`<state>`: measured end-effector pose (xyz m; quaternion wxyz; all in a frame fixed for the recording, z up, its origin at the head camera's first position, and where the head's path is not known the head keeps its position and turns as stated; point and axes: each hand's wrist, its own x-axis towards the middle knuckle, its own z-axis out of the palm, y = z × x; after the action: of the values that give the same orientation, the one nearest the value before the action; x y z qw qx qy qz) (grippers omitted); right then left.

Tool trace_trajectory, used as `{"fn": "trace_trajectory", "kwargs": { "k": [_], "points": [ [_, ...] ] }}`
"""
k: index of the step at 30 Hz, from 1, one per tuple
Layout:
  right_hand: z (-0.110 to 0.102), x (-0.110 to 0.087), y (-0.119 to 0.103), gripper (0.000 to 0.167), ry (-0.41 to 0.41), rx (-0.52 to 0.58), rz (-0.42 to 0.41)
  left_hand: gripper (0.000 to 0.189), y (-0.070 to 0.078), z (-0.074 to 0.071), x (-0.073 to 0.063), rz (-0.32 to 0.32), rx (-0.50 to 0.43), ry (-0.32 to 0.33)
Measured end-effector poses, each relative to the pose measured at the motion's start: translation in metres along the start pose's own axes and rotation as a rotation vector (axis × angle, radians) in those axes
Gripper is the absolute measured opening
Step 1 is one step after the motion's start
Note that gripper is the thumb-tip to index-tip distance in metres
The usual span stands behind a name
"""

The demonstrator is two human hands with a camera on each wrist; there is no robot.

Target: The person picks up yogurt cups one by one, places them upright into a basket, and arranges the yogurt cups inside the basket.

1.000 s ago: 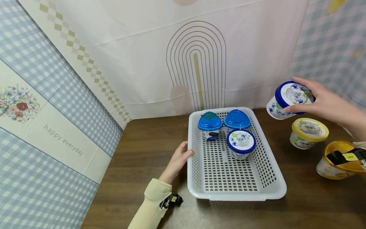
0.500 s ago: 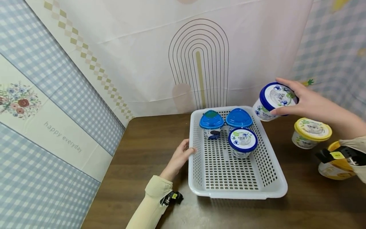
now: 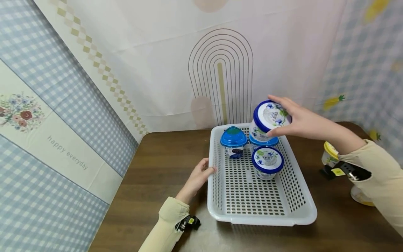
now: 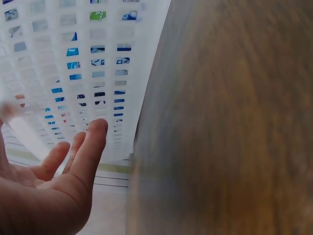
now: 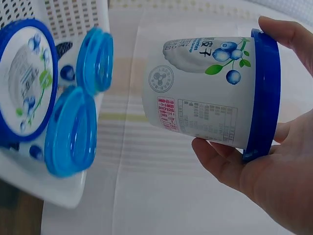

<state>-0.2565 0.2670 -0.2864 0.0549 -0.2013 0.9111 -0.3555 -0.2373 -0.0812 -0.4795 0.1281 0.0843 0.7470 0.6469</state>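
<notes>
Head view: shows, just right of centre, a blueberry tub [image 3: 269, 119] tilted in the right grip [image 3: 297, 118], pinched about its blue lid between thumb and fingers, probably because the lid's edge gives a sure catch and leaves the body free beneath. Overlaps the upper right of the white basket [image 3: 261, 220] from here, yet hangs apart from it in the right wrist view. Pinches the basket's wall with the left grip [image 3: 196, 177], thumb over the rim and fingers along the outside, presumably to stop any sliding on the tabletop [image 3: 151, 175]. Groups a green-topped tub [image 3: 234, 141], a half-hidden blue tub [image 3: 264, 143] and a round-lidded tub [image 3: 267, 162] upright inside, likely bunched to save room. Compared with a moment earlier, has carried the held tub leftward from beside the right rim; now covers much of the yellow-lidded tub [image 3: 329, 154] with the right sleeve [image 3: 381, 182]; leaves the left grip practically unmoved at the left rim.
</notes>
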Motion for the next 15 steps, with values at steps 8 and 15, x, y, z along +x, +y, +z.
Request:
{"fn": "trace_trajectory", "kwargs": {
  "k": [8,15],
  "points": [
    [0.032,0.011,-0.01,0.111,-0.071,0.013,-0.092,0.049,-0.001,0.001,0.004,-0.01,-0.018,-0.008],
    [0.06,0.021,-0.015,0.109,-0.152,-0.027,-0.143,0.051,-0.003,0.001,0.004,-0.029,-0.038,0.002]
  ]
}}
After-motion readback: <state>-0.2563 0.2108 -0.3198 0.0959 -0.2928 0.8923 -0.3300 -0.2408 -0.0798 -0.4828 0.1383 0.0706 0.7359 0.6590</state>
